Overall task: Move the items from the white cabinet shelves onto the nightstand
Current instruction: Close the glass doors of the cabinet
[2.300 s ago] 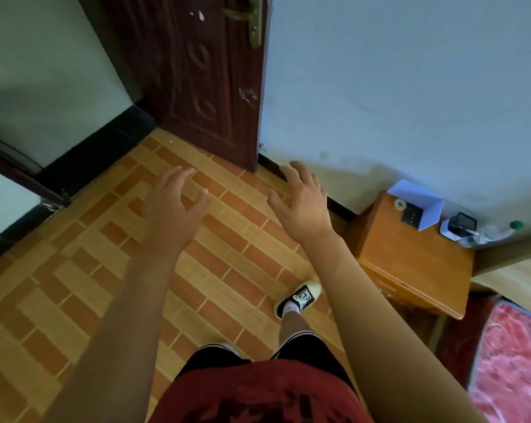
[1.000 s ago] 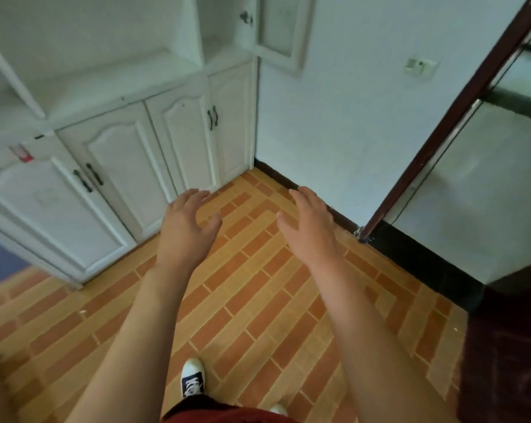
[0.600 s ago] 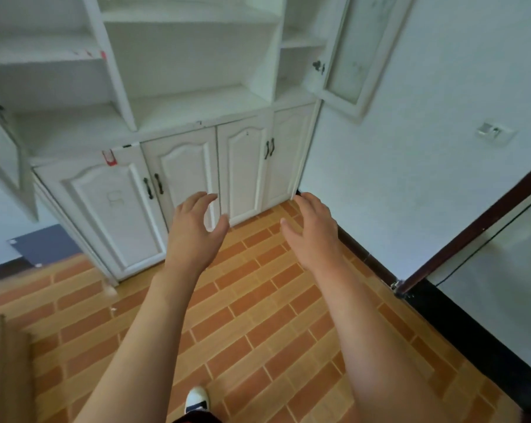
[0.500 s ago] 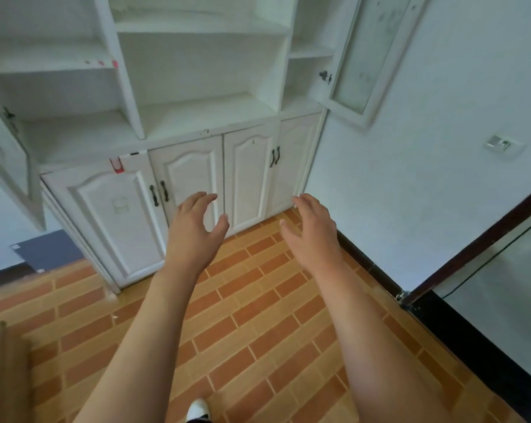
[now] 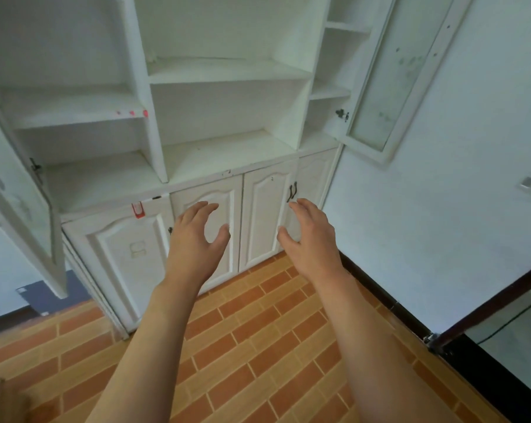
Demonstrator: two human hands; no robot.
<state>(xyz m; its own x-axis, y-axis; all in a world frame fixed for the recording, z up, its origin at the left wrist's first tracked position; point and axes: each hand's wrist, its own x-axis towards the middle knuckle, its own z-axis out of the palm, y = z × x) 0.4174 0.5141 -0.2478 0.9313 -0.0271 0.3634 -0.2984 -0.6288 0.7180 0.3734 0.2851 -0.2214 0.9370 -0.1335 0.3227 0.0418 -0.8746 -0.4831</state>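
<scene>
- Honestly nothing readable here, no words, brands or numbers.
- Closest thing is a small red tag (image 5: 137, 210) on the white cabinet (image 5: 227, 71), at the top of a lower door, but it's too blurry to read.

I see a floor (image 5: 258, 346) of orange-brown brick-pattern tiles, a pale wall (image 5: 441, 209) with black skirting (image 5: 380, 294), and a dark door frame (image 5: 486, 306) at right, all in soft daylight.

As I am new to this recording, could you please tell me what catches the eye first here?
Two bare hands, left hand and right hand, reach forward with loosely spread fingers, holding nothing. Behind them stands the tall white wooden cabinet, its visible shelves bare, glass-panelled doors swung open at both sides, above an orange brick-patterned tile floor.
</scene>
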